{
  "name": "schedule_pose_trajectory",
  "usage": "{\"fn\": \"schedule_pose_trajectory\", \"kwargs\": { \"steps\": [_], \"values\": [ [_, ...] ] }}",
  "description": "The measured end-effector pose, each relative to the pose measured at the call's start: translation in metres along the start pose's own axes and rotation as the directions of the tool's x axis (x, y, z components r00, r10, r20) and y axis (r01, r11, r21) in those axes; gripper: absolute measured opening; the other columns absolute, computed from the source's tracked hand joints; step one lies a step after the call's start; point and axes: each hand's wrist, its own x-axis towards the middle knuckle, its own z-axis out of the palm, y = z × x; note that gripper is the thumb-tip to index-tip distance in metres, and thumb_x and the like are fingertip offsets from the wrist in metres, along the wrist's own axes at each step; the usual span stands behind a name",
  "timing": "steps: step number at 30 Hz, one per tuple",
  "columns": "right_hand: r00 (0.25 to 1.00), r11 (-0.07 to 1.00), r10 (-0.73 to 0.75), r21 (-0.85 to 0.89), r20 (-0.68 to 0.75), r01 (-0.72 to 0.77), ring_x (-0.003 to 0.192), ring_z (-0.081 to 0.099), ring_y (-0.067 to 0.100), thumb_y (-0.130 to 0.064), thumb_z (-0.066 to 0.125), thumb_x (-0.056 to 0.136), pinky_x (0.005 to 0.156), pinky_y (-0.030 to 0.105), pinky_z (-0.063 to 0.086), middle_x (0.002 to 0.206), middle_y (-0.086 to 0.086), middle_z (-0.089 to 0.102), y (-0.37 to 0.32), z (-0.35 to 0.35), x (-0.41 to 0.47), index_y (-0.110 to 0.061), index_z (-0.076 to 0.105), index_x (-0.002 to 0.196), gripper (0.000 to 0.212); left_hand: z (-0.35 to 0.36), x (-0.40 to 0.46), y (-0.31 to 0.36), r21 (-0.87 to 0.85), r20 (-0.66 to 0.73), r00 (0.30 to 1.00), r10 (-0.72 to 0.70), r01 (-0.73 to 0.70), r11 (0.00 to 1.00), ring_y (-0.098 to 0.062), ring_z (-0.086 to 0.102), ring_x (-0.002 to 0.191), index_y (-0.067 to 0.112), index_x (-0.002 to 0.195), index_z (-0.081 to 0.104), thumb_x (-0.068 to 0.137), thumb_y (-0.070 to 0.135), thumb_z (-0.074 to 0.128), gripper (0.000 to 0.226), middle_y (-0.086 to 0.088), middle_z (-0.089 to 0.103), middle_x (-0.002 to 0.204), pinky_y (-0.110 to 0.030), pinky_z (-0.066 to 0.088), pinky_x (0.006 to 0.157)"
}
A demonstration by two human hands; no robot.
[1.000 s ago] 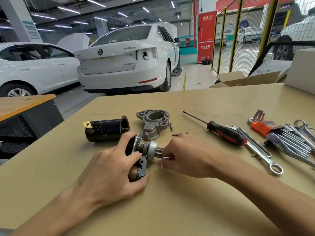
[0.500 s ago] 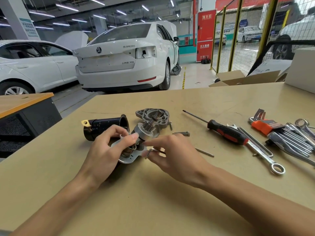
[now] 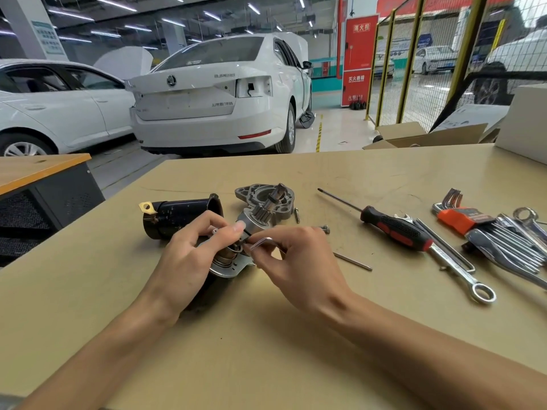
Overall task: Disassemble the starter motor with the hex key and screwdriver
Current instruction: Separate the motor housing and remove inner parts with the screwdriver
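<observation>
While the left hand (image 3: pixel 189 258) grips the starter motor assembly (image 3: pixel 236 250) near the bench's middle, the right hand (image 3: pixel 296 261) pinches a hex key (image 3: pixel 263 241) at it. Judged heavy, rigid, greasy metal — hold by the plate, not the pinion. Open bench lies toward the near edge; screwdriver (image 3: pixel 393 227) and spanners (image 3: pixel 461 267) crowd the right.

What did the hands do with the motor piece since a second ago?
The left hand tipped the motor piece up, so its gear end now points away toward the grey housing; before, it lay sideways. The right hand kept pinching the hex key and followed it. The black can, screwdriver and wrenches stayed put.
</observation>
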Motion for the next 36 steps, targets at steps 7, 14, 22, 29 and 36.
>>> {"fn": "schedule_pose_trajectory", "kwargs": {
  "steps": [7, 14, 22, 29, 36],
  "values": [
    [0.999, 0.991, -0.047, -0.127, 0.017, 0.049, 0.069, 0.054, 0.012, -0.009, 0.064, 0.087, 0.061, 0.020, 0.041, 0.077, 0.001, 0.071, -0.003, 0.002, 0.002, -0.008, 0.073, 0.087, 0.009, 0.003, -0.001, 0.004, -0.057, 0.007, 0.998, -0.067, 0.067, 0.996, -0.047, 0.061, 0.090, 0.021, 0.085, 0.062, 0.075, 0.065, 0.062, 0.045, -0.023, 0.063, 0.095, -0.067, 0.044, 0.090],
    [0.997, 0.999, 0.023, 0.044, -0.079, -0.019, 0.053, 0.051, -0.005, -0.005, 0.073, 0.083, 0.052, 0.007, 0.033, 0.062, -0.009, 0.063, -0.002, 0.000, 0.002, -0.009, 0.078, 0.079, 0.007, 0.006, 0.000, 0.006, -0.071, 0.003, 0.994, -0.108, 0.108, 0.992, -0.039, 0.063, 0.091, 0.025, 0.083, 0.063, 0.075, 0.065, 0.062, 0.041, -0.017, 0.066, 0.094, -0.063, 0.045, 0.094],
    [0.995, 0.996, 0.004, 0.085, -0.101, 0.004, 0.056, 0.056, -0.006, 0.001, 0.075, 0.079, 0.055, 0.005, 0.035, 0.064, -0.011, 0.069, 0.003, -0.001, 0.004, -0.012, 0.081, 0.081, 0.014, 0.007, 0.000, 0.008, -0.096, 0.024, 0.994, -0.103, 0.105, 0.990, -0.027, 0.064, 0.079, 0.024, 0.080, 0.063, 0.077, 0.063, 0.063, 0.039, -0.016, 0.066, 0.091, -0.060, 0.049, 0.090],
    [0.996, 0.997, -0.081, 0.013, -0.046, 0.082, 0.052, 0.052, -0.009, 0.003, 0.076, 0.079, 0.053, 0.002, 0.033, 0.068, -0.008, 0.071, 0.002, -0.008, 0.006, -0.010, 0.081, 0.085, 0.015, 0.007, 0.000, 0.009, -0.089, 0.051, 0.993, -0.109, 0.113, 0.990, -0.025, 0.065, 0.077, 0.023, 0.079, 0.064, 0.077, 0.063, 0.061, 0.041, -0.012, 0.071, 0.086, -0.057, 0.049, 0.088],
    [0.993, 0.992, -0.119, -0.032, 0.009, 0.119, 0.054, 0.052, -0.009, 0.004, 0.075, 0.081, 0.053, 0.003, 0.033, 0.071, 0.001, 0.074, 0.006, -0.012, 0.007, -0.007, 0.081, 0.090, 0.016, 0.007, 0.000, 0.008, -0.082, 0.046, 0.993, -0.107, 0.111, 0.990, -0.024, 0.066, 0.079, 0.025, 0.076, 0.063, 0.077, 0.063, 0.062, 0.038, -0.006, 0.070, 0.083, -0.059, 0.050, 0.090]
  ]
}}
